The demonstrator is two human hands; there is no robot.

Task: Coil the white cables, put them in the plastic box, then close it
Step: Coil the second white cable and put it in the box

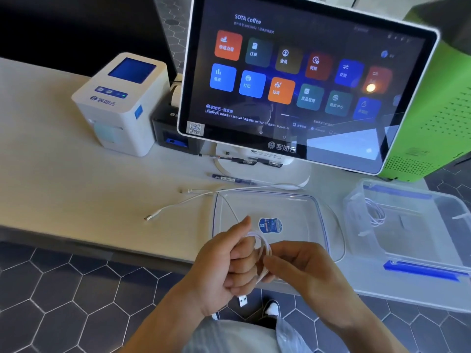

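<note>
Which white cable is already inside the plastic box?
The coiled cable lying in the open plastic box at right; the others are on the counter or in the hands.

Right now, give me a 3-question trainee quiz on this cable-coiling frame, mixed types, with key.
1. True or false: the plastic box already holds a coiled white cable.
2. Multiple choice: the lid with the blue sticker lies (A) on the box, (B) flat on the counter left of the box, (C) on the floor.
3. Fill in: the cable being coiled is wrapped around the fingers of the ___ hand, while another loose cable lies on the counter.

Key: 1 true; 2 B; 3 left. The left hand holds the loops; the right hand pinches them.
</note>
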